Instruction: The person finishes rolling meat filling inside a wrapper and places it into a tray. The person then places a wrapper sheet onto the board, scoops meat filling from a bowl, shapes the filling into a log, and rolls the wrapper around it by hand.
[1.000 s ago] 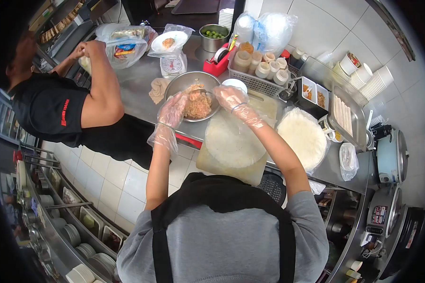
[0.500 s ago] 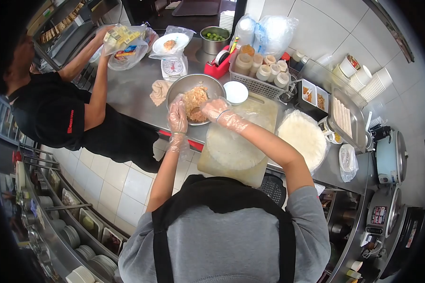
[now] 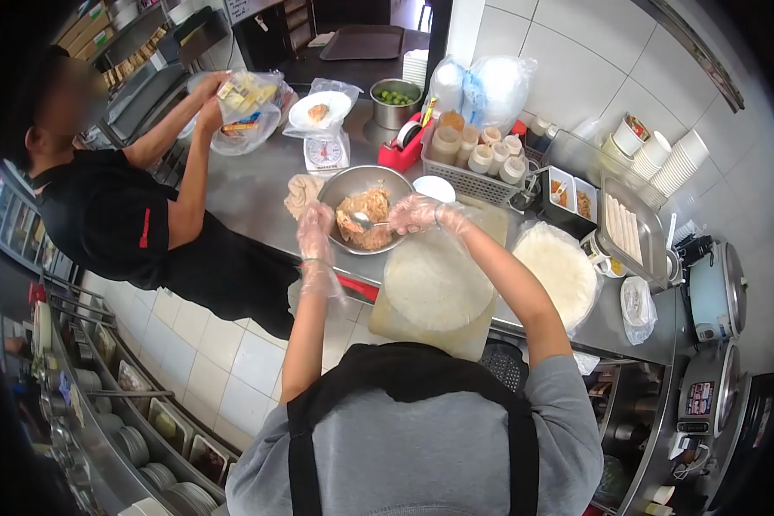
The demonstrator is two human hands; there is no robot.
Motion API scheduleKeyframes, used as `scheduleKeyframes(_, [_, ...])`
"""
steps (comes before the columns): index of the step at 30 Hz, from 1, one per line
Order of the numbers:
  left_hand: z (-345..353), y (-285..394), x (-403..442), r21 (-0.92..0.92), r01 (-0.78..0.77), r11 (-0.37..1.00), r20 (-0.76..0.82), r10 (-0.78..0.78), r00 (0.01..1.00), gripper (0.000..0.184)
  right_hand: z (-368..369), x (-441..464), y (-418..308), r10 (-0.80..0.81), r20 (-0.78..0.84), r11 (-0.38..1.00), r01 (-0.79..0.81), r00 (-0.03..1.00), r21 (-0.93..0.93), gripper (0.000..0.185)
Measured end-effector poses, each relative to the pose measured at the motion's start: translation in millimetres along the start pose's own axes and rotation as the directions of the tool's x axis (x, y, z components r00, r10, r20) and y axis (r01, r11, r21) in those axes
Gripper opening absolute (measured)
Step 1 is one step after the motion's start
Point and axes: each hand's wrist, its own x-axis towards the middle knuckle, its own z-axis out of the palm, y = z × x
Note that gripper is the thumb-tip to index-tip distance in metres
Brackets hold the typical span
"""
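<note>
From the head view, our right hand (image 3: 415,213) is closed round a spoon (image 3: 363,221) over the pinkish mixture (image 3: 368,205) in the metal bowl (image 3: 396,185); our left hand (image 3: 316,224) is at the rim, though we cannot tell whether it grips.

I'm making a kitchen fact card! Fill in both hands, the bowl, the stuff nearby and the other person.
Left hand: gloved, at the metal bowl's edge
Right hand: gloved, holding a spoon
Bowl: contains a chunky orange-pink mixture
Nearby: scale, crumpled cloth, round pale sheet on a cutting board
Co-worker: holding a see-through bag
</note>
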Motion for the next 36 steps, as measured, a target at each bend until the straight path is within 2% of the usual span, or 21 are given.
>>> scheduleKeyframes(1, [2.1,9.5,-3.0,-0.122,0.161,0.979,0.055,-0.155,0.986,0.041,1.7,0.4,5.6,-0.038,-0.061,0.996,0.043,0.997,0.082,0.017])
scheduleKeyframes(2, [7.7,15.7,-5.6,-0.168,0.319,0.933,0.126,-0.300,0.946,0.042,5.2,2.8,10.7,-0.180,-0.165,0.982,0.168,0.970,-0.081,0.016])
scheduleKeyframes(4, [30.7,37.2,-18.9,-0.218,0.610,0.762,0.278,-0.551,0.787,0.042,16.1,5.0,13.5,-0.492,-0.328,0.855,0.376,0.807,-0.357,0.013])
scheduleKeyframes(5, [28.3,35.8,-15.9,-0.284,0.650,0.704,0.331,-0.564,0.756,0.041,22.2,5.2,14.3,-0.637,-0.365,0.750,0.435,0.679,-0.499,0.011])
scheduleKeyframes(6, [25.3,32.8,-11.0,-0.344,0.688,0.639,0.386,-0.572,0.724,0.039,29.0,-6.8,-3.0,-0.622,-0.381,0.765,0.428,0.684,-0.481,0.008])
scheduleKeyframes(8, [18.3,27.3,-1.6,-0.415,0.743,0.525,0.455,-0.587,0.669,0.034,30.8,-7.6,1.7,-0.779,-0.340,0.579,0.397,0.527,-0.712,0.010])
scheduleKeyframes(9, [20.5,28.9,-3.2,-0.410,0.734,0.542,0.446,-0.583,0.679,0.033,30.8,-10.3,2.3,-0.844,-0.296,0.472,0.355,0.448,-0.807,0.012])
scheduleKeyframes(10, [23.2,29.4,-5.7,-0.405,0.724,0.558,0.437,-0.578,0.689,0.033,29.1,-16.6,1.7,-0.831,-0.295,0.490,0.368,0.472,-0.790,0.022])
scheduleKeyframes(12, [24.4,28.6,-7.1,-0.350,0.709,0.612,0.455,-0.551,0.700,0.029,25.1,-21.1,9.1,-0.833,-0.266,0.444,0.297,0.486,-0.846,0.028])
scheduleKeyframes(13, [20.6,26.1,-4.4,-0.350,0.751,0.559,0.505,-0.563,0.654,0.029,23.1,-22.5,14.5,-0.832,-0.253,0.419,0.261,0.494,-0.870,0.032])
scheduleKeyframes(15, [14.6,25.5,3.4,-0.336,0.826,0.453,0.600,-0.573,0.558,0.028,17.5,-23.9,23.3,-0.866,-0.237,0.373,0.254,0.440,-0.892,0.033])
scheduleKeyframes(16, [15.7,23.0,4.5,-0.350,0.766,0.539,0.482,-0.598,0.640,0.029,14.7,-24.7,26.4,-0.883,-0.227,0.349,0.251,0.412,-0.903,0.033])
scheduleKeyframes(19, [32.4,38.9,16.5,-0.404,0.762,0.506,0.442,-0.621,0.647,0.033,8.5,-33.8,32.6,-0.841,-0.403,0.501,0.240,0.361,-0.831,0.033])
scheduleKeyframes(20, [35.9,47.5,31.1,-0.397,0.771,0.499,0.482,-0.601,0.637,0.035,6.0,-32.6,39.3,-0.812,-0.460,0.551,0.213,0.359,-0.807,0.031])
scheduleKeyframes(22, [53.5,55.3,74.8,-0.448,0.662,0.601,0.372,-0.548,0.749,0.037,5.0,-35.5,41.7,-0.757,-0.552,0.630,0.170,0.350,-0.757,0.029])
scheduleKeyframes(24, [70.3,69.1,129.8,-0.208,0.509,0.835,0.410,-0.398,0.821,0.034,9.2,-36.7,42.6,-0.697,-0.616,0.699,0.156,0.366,-0.698,0.026])
scheduleKeyframes(26, [76.9,62.5,212.5,-0.155,0.390,0.908,0.340,-0.322,0.884,0.028,18.1,-35.1,39.0,-0.690,-0.637,0.711,0.155,0.344,-0.686,0.025])
scheduleKeyframes(28, [72.5,57.9,279.5,0.132,0.134,0.982,0.328,-0.171,0.929,0.025,23.5,-34.4,33.7,-0.661,-0.670,0.741,0.158,0.336,-0.652,0.023])
scheduleKeyframes(30, [45.8,35.7,365.0,0.466,0.127,0.876,0.146,-0.218,0.965,0.029,29.0,-35.5,32.2,-0.608,-0.715,0.789,0.164,0.345,-0.592,0.020])
scheduleKeyframes(34, [72.9,37.8,359.2,0.548,0.166,0.820,0.020,-0.211,0.977,0.032,31.9,-32.3,36.1,-0.553,-0.756,0.830,0.160,0.349,-0.534,0.016])
scheduleKeyframes(36, [81.8,46.7,354.2,0.579,0.137,0.804,0.050,-0.202,0.978,0.034,32.8,-29.9,32.7,-0.557,-0.757,0.825,0.118,0.342,-0.553,0.015])
